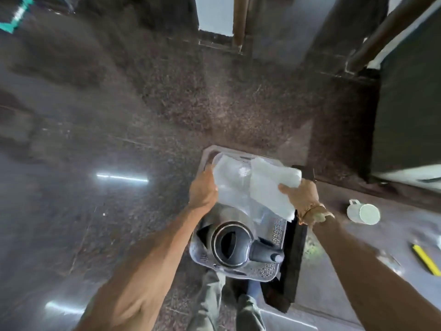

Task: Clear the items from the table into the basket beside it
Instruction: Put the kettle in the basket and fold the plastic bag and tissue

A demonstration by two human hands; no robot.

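A grey perforated basket [276,231] stands on the floor just left of the table. Inside it sits a steel kettle [230,244] with a black lid and handle. Over the basket's far half, both my hands hold a clear plastic container [232,185] with a white cloth or paper towel [269,187] lying on it. My left hand [202,189] grips the container's left edge. My right hand [300,194] holds the right side, thumb on the white cloth. On the table [334,271] at the right lie a white mug [364,212] on its side and a yellow pencil-like stick [426,259].
The dark speckled stone floor [167,115] spreads to the left and ahead. A dark cabinet or appliance [410,103] stands at the far right beyond the table. My legs and a shoe [238,306] are below the basket. A black block [293,259] sits between basket and table.
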